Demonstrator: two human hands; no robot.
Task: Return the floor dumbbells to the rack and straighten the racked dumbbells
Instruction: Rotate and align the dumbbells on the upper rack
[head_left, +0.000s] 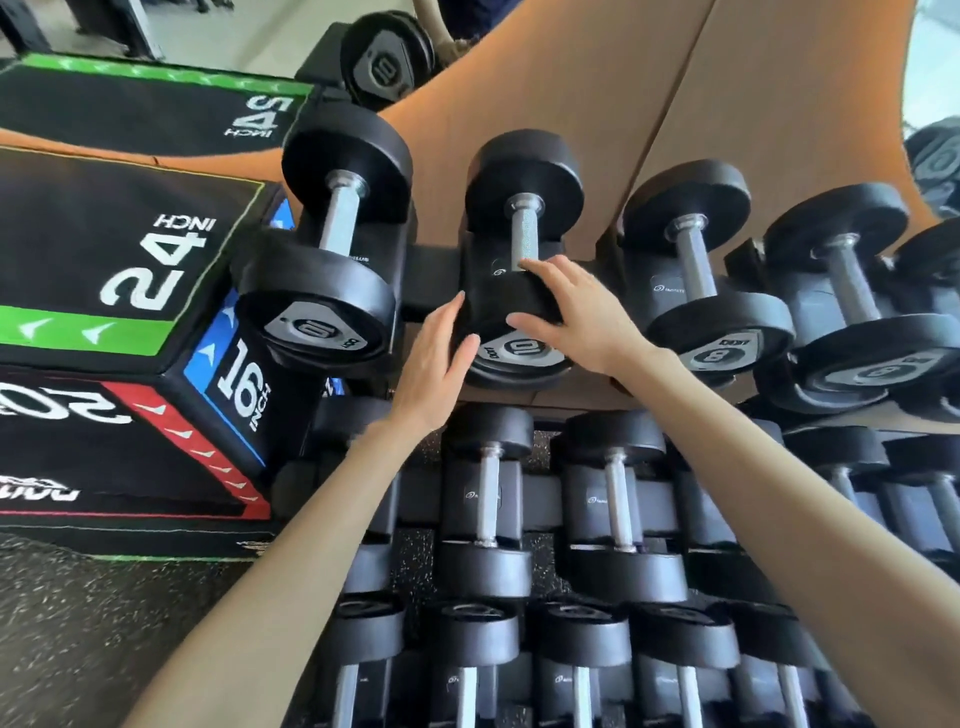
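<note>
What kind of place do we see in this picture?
Most likely a gym's free-weights corner. Black round-headed rubber dumbbells with steel handles sit in rows on a tiered black rack, a black padded jump box marked in inches stands beside it, and the floor is speckled rubber.

Both bare arms are reaching forward and up, elbows nearly straight. The left hand (435, 364) is sitting flat and open, fingers together pointing up, palm facing inward. The right hand (571, 312) is draping palm-down, fingers spread and curling over, wrist bending slightly, thumb pointing toward the left hand.
</note>
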